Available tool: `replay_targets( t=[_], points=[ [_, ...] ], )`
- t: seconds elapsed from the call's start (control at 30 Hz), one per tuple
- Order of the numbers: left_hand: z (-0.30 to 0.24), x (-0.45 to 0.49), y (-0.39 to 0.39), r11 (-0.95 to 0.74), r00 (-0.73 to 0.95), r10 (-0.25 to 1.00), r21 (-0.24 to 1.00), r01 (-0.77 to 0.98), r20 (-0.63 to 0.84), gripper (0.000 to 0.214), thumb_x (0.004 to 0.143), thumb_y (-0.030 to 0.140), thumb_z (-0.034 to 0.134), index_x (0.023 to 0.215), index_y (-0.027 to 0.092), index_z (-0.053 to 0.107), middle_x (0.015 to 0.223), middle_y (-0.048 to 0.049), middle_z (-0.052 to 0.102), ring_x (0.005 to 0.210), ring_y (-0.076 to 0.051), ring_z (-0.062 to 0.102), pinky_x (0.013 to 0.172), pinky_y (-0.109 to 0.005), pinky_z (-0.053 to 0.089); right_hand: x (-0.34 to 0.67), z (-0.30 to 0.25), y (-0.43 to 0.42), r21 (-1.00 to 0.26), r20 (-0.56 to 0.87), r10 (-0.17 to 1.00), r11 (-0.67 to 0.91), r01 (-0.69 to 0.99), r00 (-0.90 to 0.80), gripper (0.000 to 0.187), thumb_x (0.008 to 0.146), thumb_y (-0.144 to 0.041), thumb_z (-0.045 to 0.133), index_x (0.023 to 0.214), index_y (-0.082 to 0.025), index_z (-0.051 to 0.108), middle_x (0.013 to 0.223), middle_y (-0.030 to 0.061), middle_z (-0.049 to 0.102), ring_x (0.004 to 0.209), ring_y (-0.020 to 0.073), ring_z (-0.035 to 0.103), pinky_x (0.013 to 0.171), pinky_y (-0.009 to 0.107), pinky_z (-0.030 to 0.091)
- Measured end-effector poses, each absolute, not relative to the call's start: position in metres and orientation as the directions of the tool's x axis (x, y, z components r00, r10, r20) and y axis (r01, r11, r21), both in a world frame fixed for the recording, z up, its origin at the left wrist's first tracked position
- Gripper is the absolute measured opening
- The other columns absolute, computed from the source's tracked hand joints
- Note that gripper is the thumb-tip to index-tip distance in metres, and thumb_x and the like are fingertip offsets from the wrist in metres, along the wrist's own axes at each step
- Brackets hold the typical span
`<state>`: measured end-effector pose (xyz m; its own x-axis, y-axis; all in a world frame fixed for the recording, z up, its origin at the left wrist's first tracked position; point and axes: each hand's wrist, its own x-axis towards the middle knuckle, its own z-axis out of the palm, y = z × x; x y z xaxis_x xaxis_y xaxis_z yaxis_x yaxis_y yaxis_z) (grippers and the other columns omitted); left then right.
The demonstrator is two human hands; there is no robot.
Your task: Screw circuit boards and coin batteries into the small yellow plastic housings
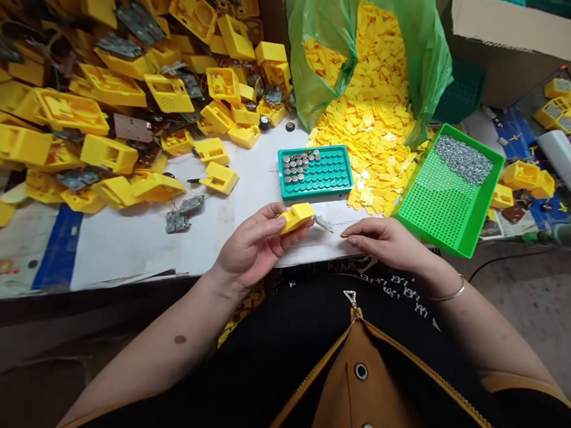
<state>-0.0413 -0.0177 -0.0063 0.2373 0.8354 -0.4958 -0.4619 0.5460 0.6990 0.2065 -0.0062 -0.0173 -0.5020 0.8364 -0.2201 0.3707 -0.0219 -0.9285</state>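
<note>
My left hand is closed around a small yellow plastic housing, held just above the white table's front edge. A thin metal piece sticks out to the right of the housing. My right hand rests palm down at the table edge with its fingers pressed together, fingertips pointing toward the metal piece; what they pinch, if anything, is too small to name. A teal tray with button cells in its upper left corner lies just beyond both hands.
A heap of yellow housings and circuit boards covers the left and far table. A green bag spills small yellow plates. A bright green tray with small metal parts sits tilted at right. A cardboard box stands behind.
</note>
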Motion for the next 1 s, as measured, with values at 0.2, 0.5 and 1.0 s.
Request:
replay_targets(
  t=[0.2, 0.5, 1.0],
  points=[
    [-0.009, -0.034, -0.028, 0.596, 0.288, 0.803, 0.675, -0.436, -0.522, 0.037, 0.072, 0.033, 0.080, 0.099, 0.019, 0.059, 0.098, -0.0022, 0.073, 0.085, -0.014, 0.071, 0.075, -0.021, 0.058, 0.218, -0.018, -0.017, -0.848, -0.127, 0.845, 0.180, 0.499, -0.520, 0.030, 0.089, -0.024, 0.055, 0.118, -0.018, 0.064, 0.100, 0.0067, 0.074, 0.086, 0.0148, 0.069, 0.078, 0.029, 0.056],
    [-0.009, -0.019, -0.029, 0.675, 0.320, 0.727, 0.549, -0.492, -0.607, 0.029, 0.089, 0.028, 0.060, 0.117, 0.026, 0.055, 0.109, -0.0024, 0.070, 0.088, -0.017, 0.073, 0.077, -0.027, 0.062, 0.209, -0.027, -0.016, -0.490, 0.454, 0.832, 0.531, 0.691, -0.318, 0.016, 0.091, -0.024, 0.058, 0.097, -0.022, 0.072, 0.082, 0.0054, 0.068, 0.072, 0.0138, 0.062, 0.062, 0.026, 0.049],
    [0.002, -0.005, -0.035, 0.790, 0.316, 0.566, 0.390, -0.473, -0.762, 0.027, 0.095, 0.028, 0.044, 0.110, 0.011, 0.058, 0.086, -0.0116, 0.073, 0.066, -0.017, 0.072, 0.064, -0.027, 0.060, 0.203, -0.024, -0.028, -0.102, 0.423, 0.694, 0.675, 0.731, -0.583, 0.015, 0.091, -0.011, 0.048, 0.096, -0.014, 0.061, 0.083, 0.0079, 0.068, 0.074, 0.0185, 0.058, 0.065, 0.031, 0.048]
  ],
)
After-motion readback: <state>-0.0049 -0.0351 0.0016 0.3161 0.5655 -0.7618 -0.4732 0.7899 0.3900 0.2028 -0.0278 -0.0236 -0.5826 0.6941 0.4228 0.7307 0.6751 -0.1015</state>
